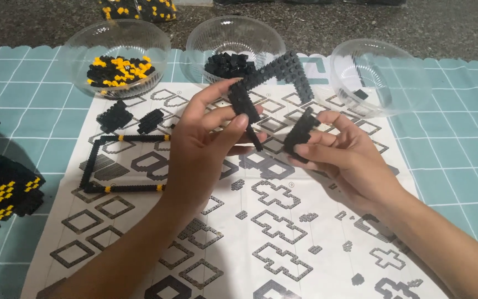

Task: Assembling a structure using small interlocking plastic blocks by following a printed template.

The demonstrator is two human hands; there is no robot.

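My left hand (206, 138) grips one end of a bent black brick strip (278, 72), raised above a printed instruction sheet (283, 232). My right hand (338, 152) pinches the strip's other end, a short black brick section (301, 130). The strip arches up between the two hands. On the sheet to the left lies a black rectangular brick frame with yellow studs (123, 163), and two small black brick clumps (131, 117) sit just beyond it.
Three clear plastic bowls stand at the back: one with black and yellow bricks (116, 55), one with black bricks (233, 47), one nearly bare (380, 75). A black-and-yellow brick build (1, 191) sits at the left edge, on a teal checked mat (455, 155).
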